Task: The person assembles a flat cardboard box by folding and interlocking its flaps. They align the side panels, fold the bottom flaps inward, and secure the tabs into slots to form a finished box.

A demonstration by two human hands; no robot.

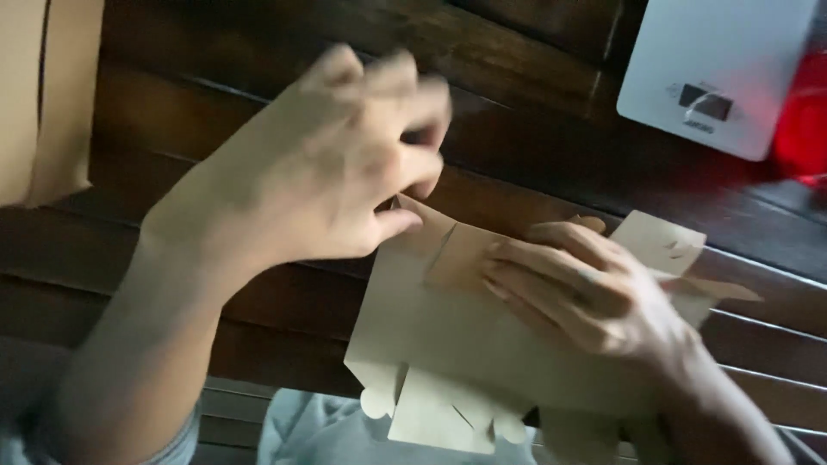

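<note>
Tabletop (258, 52): dark brown wooden slats, running slantwise across the whole view; carries everything else.

Cardboard box blank (448, 344): flat, light brown, die-cut; lies on the tabletop at lower centre, near edge jutting over the tabletop's front edge; rounded tabs and slits along the bottom edge; small flap raised near the top left corner, another flap with a cut-out at the upper right.

Left hand (319, 164): raised above the upper left corner of the cardboard box blank, blurred; fingers (388, 86) curled and loosely spread, tips bunched near the raised flap; thumb pointing toward the flap; touching or just clear of it, cannot tell; grey sleeve at the forearm's lower end.

Right hand (586, 293): laid palm-down on the upper middle of the cardboard box blank; fingers (525, 267) stretched out, close together, pressed flat on a folded panel; nothing pinched.

Brown paper stack (43, 95): flat cardboard-coloured sheets at the upper left corner of the view, well apart from both hands.

White device (715, 52): flat, pale, rounded corners, small dark panel near its lower edge; lies at the upper right, well apart from the cardboard box blank.

Red thing (805, 112): glowing red patch just beside the white device at the right edge; kind not clear.
</note>
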